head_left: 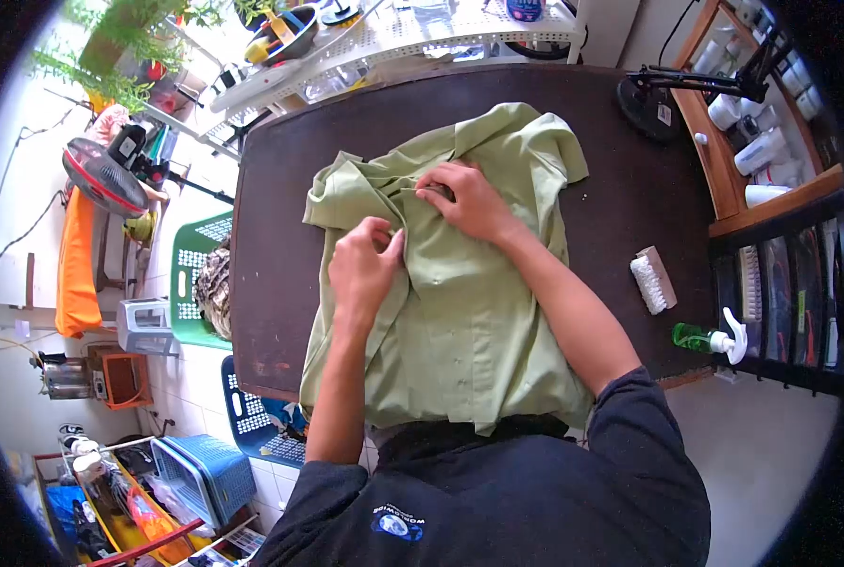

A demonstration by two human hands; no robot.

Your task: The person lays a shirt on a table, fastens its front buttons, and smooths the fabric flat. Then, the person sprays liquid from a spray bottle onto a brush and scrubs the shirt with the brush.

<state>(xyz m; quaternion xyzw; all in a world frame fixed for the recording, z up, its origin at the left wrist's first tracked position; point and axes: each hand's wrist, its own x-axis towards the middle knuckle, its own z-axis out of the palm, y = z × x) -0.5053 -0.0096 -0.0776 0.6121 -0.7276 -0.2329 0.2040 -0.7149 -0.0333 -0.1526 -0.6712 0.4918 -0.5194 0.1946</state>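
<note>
Two bare hands of mine are at work on a pale green button-up shirt (pixel 441 321), spread on the dark brown tabletop (pixel 280 283) right in front of me. My right hand (pixel 464 200) has thumb and fingertips pinched together on a fold of the cloth in the upper front; my left hand (pixel 363 269) curls lower down, thumb and forefinger at the edge of the front opening, though I can't tell whether they grip it. The only word I can read clearly is "WORLDWIDE", upside down by the round blue-and-white logo (pixel 398 523) on my black T-shirt (pixel 554 501). A white label on the round black lamp base (pixel 648 109) is too small to make out. The shirt's long axis runs away from me, hem against my body, short sleeves out to both sides at the far end. Its cloth is matte, softly creased, bunched around my fingers. Well to the right lies a wood-backed brush (pixel 653 282) with white tufted bristles, near a translucent green spray bottle (pixel 710 340) with a white plastic head.
</note>
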